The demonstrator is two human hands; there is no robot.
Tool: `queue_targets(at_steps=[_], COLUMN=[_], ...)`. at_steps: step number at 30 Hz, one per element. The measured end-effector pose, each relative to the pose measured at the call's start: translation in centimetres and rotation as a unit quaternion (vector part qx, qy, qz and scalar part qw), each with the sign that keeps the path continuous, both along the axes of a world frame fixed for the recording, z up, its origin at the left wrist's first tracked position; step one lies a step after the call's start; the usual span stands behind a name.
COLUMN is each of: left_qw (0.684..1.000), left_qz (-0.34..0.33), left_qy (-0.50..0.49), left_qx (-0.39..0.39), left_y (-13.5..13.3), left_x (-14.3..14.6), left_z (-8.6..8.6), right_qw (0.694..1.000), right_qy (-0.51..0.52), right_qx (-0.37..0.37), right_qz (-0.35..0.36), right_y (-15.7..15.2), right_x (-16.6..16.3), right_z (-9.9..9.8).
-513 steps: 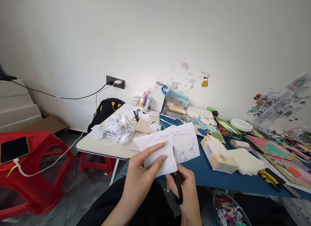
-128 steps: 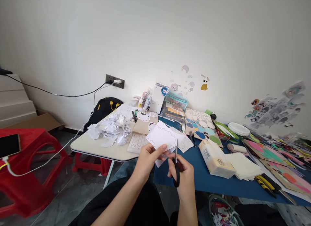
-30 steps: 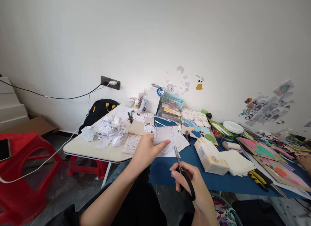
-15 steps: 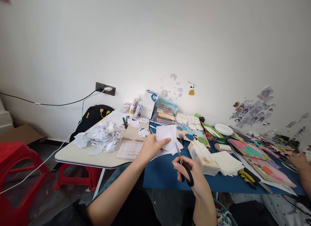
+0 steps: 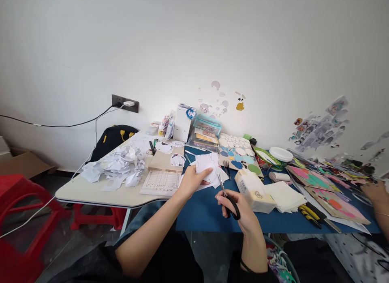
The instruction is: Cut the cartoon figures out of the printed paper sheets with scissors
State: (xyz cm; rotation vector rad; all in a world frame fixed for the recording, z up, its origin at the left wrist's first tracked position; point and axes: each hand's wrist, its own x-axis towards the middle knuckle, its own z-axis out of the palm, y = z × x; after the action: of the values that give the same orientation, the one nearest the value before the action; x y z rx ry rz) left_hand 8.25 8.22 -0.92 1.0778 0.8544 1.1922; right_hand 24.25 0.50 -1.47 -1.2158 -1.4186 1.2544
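Note:
Between thumb and fingers, my left hand (image 5: 194, 181) grips a white sheet of paper (image 5: 207, 162) with a wavy outline drawn on it. My right hand (image 5: 240, 208) has its fingers through the black handles of a pair of scissors (image 5: 224, 189). The scissors point up and away, with their tips at the paper's lower right edge; whether the blades touch it I cannot tell. Under and beside my left hand lie more white papers on the blue table (image 5: 209, 218). A ruled form pad (image 5: 160, 181) lies left of my left wrist.
Crumpled paper scraps (image 5: 117, 165) cover part of the cream table (image 5: 91, 192). A tissue pack (image 5: 253, 194) stands right of my right hand, with yellow-handled tools (image 5: 310, 216) farther right. Another person's hand (image 5: 375, 194) is at the right edge. A red stool (image 5: 21, 218) stands at left.
The paper has tilted back and its cut side looks different, with the scissors' blades closer together. My right hand has risen slightly. The whole view has shifted a little.

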Motion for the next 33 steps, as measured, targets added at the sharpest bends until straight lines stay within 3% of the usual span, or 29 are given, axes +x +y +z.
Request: queue_targets(at_steps=[9, 33], left_qw=[0.998, 0.998], left_qz=[0.011, -0.056], left_qy=[-0.019, 0.019], left_qx=[-0.055, 0.006], left_y=[1.0, 0.7], left_x=[0.6, -0.7], left_z=[-3.8, -4.6], right_qw=[1.000, 0.999], right_qy=[0.006, 0.004], right_qx=[-0.026, 0.013], right_qz=[-0.005, -0.031], right_y=[1.4, 1.7], right_x=[0.0, -1.5], right_z=[-2.7, -3.3])
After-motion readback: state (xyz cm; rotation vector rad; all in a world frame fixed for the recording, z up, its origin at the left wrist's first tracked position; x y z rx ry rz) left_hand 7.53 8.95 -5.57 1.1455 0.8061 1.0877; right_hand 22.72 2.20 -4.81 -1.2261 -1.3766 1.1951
